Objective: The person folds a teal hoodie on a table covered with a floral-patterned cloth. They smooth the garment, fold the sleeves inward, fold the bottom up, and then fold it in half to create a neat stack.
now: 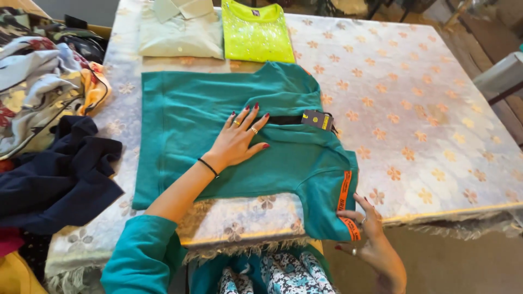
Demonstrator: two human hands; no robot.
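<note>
A teal T-shirt (185, 125) lies spread flat on the table, neck to the right, with a dark tag (317, 119) at its collar. My left hand (242, 136) rests flat on the shirt's middle, fingers spread, rings and a black wristband on it. My right hand (370, 239) pinches the end of the shirt's near sleeve (333, 207), which has an orange stripe and hangs at the table's front edge.
The table wears a pale floral cloth (425, 109). Two folded garments sit at the far edge: a pale green shirt (180, 32) and a neon yellow top (256, 35). A heap of clothes (43, 87) with a navy piece (60, 174) lies left.
</note>
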